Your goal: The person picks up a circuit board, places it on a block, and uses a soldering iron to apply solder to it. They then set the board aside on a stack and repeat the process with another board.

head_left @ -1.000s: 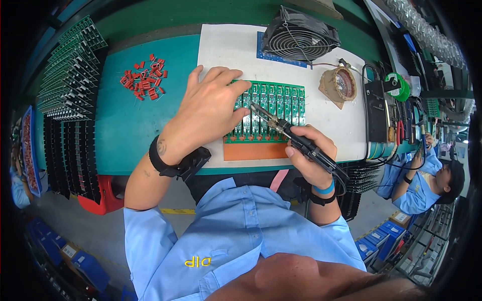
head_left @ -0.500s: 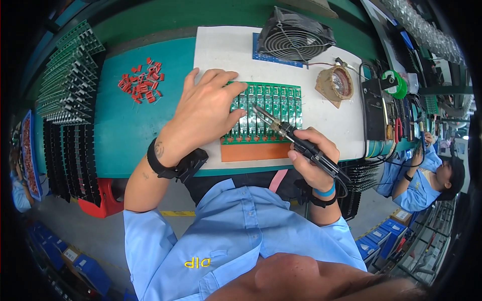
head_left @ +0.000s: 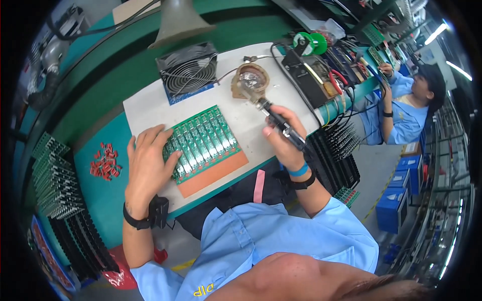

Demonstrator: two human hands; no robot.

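Note:
My right hand [head_left: 286, 135] is closed round the black handle of a soldering iron [head_left: 274, 119]. The iron's front end reaches over the round brown tip-cleaning pot [head_left: 252, 80], where shiny bits lie inside; the tip itself is blurred. A green circuit board panel [head_left: 203, 143], made of several narrow strips, lies on an orange-brown sheet [head_left: 216, 174]. My left hand [head_left: 149, 159] rests at the panel's left edge, fingers spread, its thumb touching the board.
Behind the panel stands a black fan [head_left: 189, 70]. Red components [head_left: 106, 163] lie heaped on the green mat at left, near stacked boards [head_left: 55, 175]. A black soldering station [head_left: 307, 78] and a green solder spool [head_left: 310, 44] stand at right. Beyond them a co-worker [head_left: 401, 108] sits.
The soldering iron has left the panel for the brown pot, carried by my right hand. My left hand stays at the panel's left edge. The whole view has turned and shifted.

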